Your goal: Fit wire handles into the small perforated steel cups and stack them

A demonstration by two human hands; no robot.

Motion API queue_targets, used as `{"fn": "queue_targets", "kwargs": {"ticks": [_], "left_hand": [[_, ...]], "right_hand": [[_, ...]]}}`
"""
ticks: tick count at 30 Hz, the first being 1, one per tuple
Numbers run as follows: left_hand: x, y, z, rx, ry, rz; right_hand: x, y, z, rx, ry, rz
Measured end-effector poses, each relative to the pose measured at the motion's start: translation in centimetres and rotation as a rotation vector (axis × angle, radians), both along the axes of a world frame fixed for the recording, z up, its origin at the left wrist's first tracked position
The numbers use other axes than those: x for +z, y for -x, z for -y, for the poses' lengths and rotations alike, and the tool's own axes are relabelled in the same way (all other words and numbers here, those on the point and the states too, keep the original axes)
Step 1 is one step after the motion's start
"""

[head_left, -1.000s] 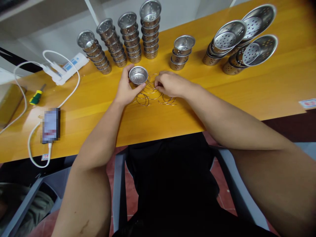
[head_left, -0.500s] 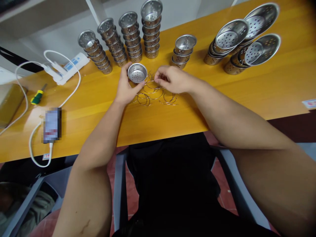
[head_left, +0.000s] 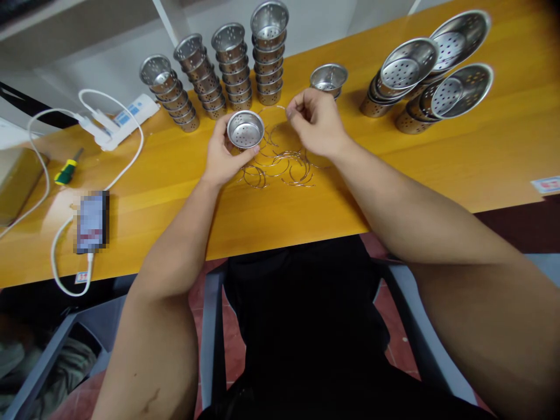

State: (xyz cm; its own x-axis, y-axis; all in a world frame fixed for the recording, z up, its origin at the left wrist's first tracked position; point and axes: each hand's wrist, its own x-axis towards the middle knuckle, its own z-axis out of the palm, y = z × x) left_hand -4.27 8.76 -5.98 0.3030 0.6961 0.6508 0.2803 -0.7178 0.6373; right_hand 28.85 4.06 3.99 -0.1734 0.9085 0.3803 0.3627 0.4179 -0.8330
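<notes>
The left hand [head_left: 224,157] cups a small perforated steel cup [head_left: 245,129], thumb and fingers wrapped round its wall, the open mouth turned up toward the camera and the cup held just above the orange wooden tabletop [head_left: 284,210]. The right hand [head_left: 315,122] is raised a little above the table with thumb and forefinger pinched on a thin wire ring [head_left: 273,109], whose curve arcs out to the left of the fingertips; the wire is fine and partly lost against the wood. Between and just below the two hands lies a loose heap of wire rings [head_left: 280,166], tangled over one another on the table. Behind the hands stand four stacks of small perforated cups [head_left: 238,70], the left ones leaning, the rightmost upright and tallest. Just beyond the right hand sits a short stack of cups [head_left: 328,79], partly hidden by the knuckles. Farther right are leaning stacks of wider perforated steel bowls [head_left: 431,73]. Well to the left lie a white power strip [head_left: 120,119] with a white cable [head_left: 56,256] looping across the table to a phone [head_left: 91,221], and a green and yellow screwdriver [head_left: 66,169] near the table's left end.
</notes>
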Motion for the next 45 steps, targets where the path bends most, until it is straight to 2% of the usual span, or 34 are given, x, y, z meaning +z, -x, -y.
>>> {"fn": "queue_targets", "kwargs": {"ticks": [4, 8, 14, 17, 22, 27, 32, 39, 45], "left_hand": [[-0.3, -0.7, 0.5, -0.155, 0.040, 0.009], [0.2, -1.5, 1.1, -0.225, 0.049, 0.037], [1.7, -2.2, 2.4, -0.152, 0.093, 0.009], [2.5, -2.4, 3.3, -0.143, 0.143, -0.001], [4.4, -3.0, 5.3, -0.190, 0.220, -0.075], [5.6, -3.4, 6.5, -0.204, 0.232, -0.123], [5.3, -3.4, 6.5, -0.245, 0.193, -0.133], [4.1, -3.0, 6.0, -0.262, 0.229, -0.113], [3.2, -2.7, 4.8, -0.256, 0.179, -0.071]], "right_hand": [[0.6, 0.9, 0.9, 0.004, 0.098, -0.093], [0.2, 1.8, 1.6, 0.052, 0.202, -0.123], [-1.9, 1.3, 0.2, 0.187, 0.111, -0.058], [-2.2, 1.0, 0.2, 0.164, 0.077, 0.088], [0.1, 0.8, 2.0, 0.087, 0.011, 0.262], [2.1, 0.5, 3.4, 0.163, -0.011, 0.334], [1.2, 0.5, 3.0, 0.176, 0.005, 0.242], [-0.5, -0.1, 0.8, 0.164, 0.043, 0.234], [-0.6, -0.3, 0.0, 0.135, -0.010, 0.047]]}}
